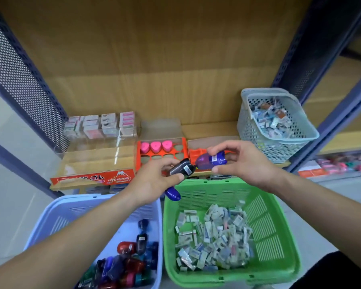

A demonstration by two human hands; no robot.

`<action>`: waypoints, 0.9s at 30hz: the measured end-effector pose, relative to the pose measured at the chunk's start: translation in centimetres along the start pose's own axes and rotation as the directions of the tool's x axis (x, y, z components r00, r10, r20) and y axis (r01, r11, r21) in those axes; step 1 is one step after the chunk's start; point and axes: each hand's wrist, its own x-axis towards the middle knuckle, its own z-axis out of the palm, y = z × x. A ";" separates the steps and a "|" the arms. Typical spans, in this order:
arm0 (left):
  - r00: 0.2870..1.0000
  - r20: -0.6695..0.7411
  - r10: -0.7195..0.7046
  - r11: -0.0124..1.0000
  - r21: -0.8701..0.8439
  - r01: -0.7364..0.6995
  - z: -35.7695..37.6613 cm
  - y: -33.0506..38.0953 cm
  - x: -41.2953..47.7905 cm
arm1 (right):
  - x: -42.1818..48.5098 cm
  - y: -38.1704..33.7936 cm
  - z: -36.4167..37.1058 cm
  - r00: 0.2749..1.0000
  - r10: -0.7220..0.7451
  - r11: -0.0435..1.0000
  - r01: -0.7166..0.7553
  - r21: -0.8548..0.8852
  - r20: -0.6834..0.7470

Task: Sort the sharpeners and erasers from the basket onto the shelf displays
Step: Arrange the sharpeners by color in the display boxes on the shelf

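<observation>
Lilac basket of sharpeners and green basket of erasers, foreground. Left hand fingers grip a black sharpener; right hand fingers pinch a purple sharpener, before the wooden shelf. Display box reads "HARD ERASER".

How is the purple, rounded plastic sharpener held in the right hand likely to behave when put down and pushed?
The purple, rounded plastic sharpener looks stiff and probably light: the right hand pinches it by fingertips alone. Its glossy, curved shell may be slippery and apt to roll on the flat wooden shelf.
</observation>
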 end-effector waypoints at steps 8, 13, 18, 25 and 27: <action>0.998 -0.032 -0.050 0.994 0.093 0.053 -0.2 -2.9 5.4 | 6.6 4.5 -0.9 0.990 0.054 0.977 -0.080 -0.198 -0.131; 0.997 -0.040 -0.064 0.992 0.106 0.068 -0.5 -4.7 7.4 | 13.0 8.3 -2.0 0.982 0.074 0.879 -0.147 -0.454 -0.176; 0.995 -0.048 -0.085 0.991 0.097 0.089 -0.4 -6.8 8.6 | 17.6 10.7 0.0 0.990 0.109 0.777 -0.140 -0.613 -0.088; 0.979 -0.111 -0.174 0.985 -0.022 0.173 -0.6 -8.1 9.3 | 19.2 12.4 2.5 0.992 0.075 0.695 -0.127 -0.708 -0.105; 0.973 -0.142 -0.180 0.983 -0.050 0.174 -1.0 -8.2 9.3 | 19.2 12.4 2.6 0.993 0.057 0.712 -0.113 -0.693 -0.103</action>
